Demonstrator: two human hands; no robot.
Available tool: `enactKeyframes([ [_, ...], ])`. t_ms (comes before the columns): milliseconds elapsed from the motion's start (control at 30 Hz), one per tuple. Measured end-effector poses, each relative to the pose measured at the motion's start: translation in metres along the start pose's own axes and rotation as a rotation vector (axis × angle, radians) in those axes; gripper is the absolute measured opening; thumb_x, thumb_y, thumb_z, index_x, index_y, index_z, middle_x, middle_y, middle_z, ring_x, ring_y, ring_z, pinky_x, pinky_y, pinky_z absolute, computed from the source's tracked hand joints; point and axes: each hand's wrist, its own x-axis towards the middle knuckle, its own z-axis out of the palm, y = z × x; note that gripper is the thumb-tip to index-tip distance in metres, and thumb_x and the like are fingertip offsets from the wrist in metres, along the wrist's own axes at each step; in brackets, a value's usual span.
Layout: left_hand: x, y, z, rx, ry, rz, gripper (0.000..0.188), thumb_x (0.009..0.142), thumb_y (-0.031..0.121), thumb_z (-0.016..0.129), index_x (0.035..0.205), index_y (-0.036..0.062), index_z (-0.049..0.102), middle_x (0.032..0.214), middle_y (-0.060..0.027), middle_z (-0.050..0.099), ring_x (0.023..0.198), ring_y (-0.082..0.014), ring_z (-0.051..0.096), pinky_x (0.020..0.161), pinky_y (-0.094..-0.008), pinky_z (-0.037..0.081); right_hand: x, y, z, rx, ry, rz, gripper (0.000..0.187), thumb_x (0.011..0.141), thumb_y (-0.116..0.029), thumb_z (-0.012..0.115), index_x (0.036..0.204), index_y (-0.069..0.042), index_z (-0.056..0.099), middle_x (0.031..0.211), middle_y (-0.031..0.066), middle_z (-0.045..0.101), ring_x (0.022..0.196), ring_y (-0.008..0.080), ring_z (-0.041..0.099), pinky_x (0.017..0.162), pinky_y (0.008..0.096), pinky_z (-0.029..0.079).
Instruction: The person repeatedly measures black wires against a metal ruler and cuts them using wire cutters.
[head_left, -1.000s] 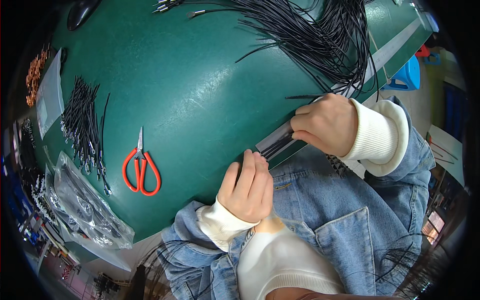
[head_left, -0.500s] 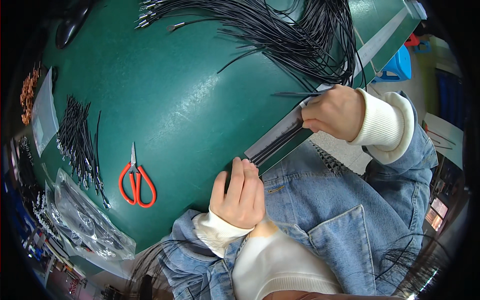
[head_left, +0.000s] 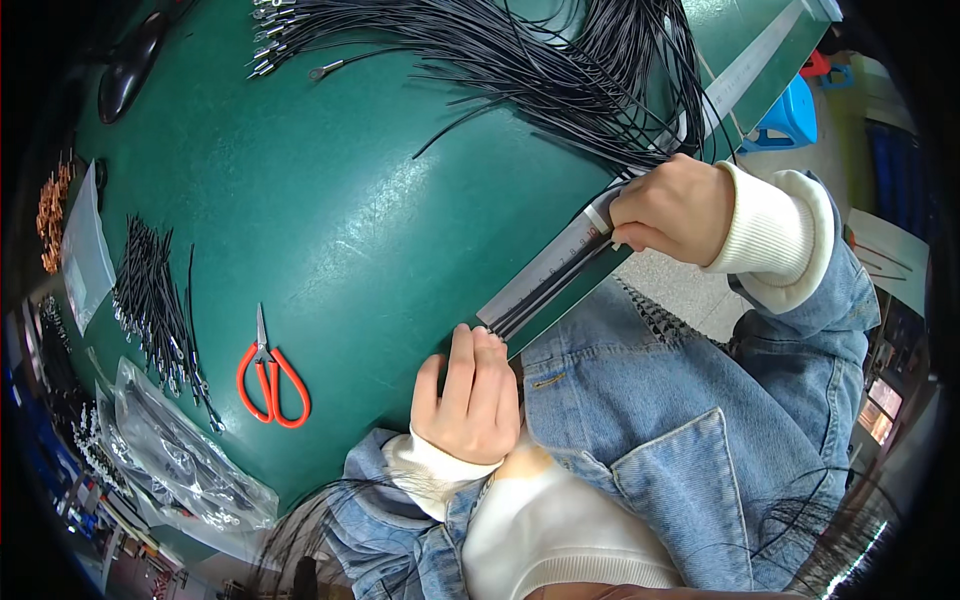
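Along the table's right edge lies a metal ruler (head_left: pixel 540 275), with a few thin black cords (head_left: pixel 560 292) stretched beside its scale. My left hand (head_left: pixel 468 405) rests at the ruler's lower end, fingertips pressed together on the cords' ends. At the upper end my right hand (head_left: pixel 680 212) is closed round the same cords, thumb and fingers pinching them against the ruler. A pale band (head_left: pixel 599 219) crosses the ruler just beside my right thumb. The cords' far ends are hidden by my right hand.
A large bundle of black cords (head_left: pixel 570 85) with metal ends lies beyond the ruler. Red-handled scissors (head_left: pixel 272 380) lie at left, near a smaller cord pile (head_left: pixel 155 295) and clear plastic bags (head_left: pixel 180 440). A blue stool (head_left: pixel 790 115) stands past the table's right edge.
My right hand has slid a little up the ruler, uncovering more of its scale. The cord ends that stuck out past that hand no longer show. My left hand stays on the lower end.
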Motion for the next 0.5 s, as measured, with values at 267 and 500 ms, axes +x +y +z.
enactKeyframes([
  [267, 0.000, -0.001, -0.001, -0.001, -0.003, 0.008, 0.009, 0.075, 0.000, 0.061, 0.081, -0.0072, 0.063, 0.087, -0.0176, 0.064, 0.086, -0.0274, 0.063, 0.062, -0.0340, 0.046, 0.000, 0.012, -0.009, 0.232, -0.109, -0.050, 0.023, 0.086, -0.026, 0.057, 0.080, -0.006, 0.065, 0.069, 0.0083, 0.064, 0.064, 0.0250, 0.063, 0.062, 0.0345, 0.050],
  [500, -0.001, -0.003, 0.000, -0.003, -0.016, 0.030, 0.010, 0.076, -0.001, 0.061, 0.082, -0.0081, 0.063, 0.088, -0.0188, 0.064, 0.086, -0.0284, 0.063, 0.061, -0.0342, 0.047, -0.001, 0.004, 0.001, 0.163, 0.017, -0.064, 0.018, 0.084, -0.019, 0.059, 0.077, -0.003, 0.064, 0.068, 0.0095, 0.063, 0.064, 0.0251, 0.063, 0.060, 0.0340, 0.050],
])
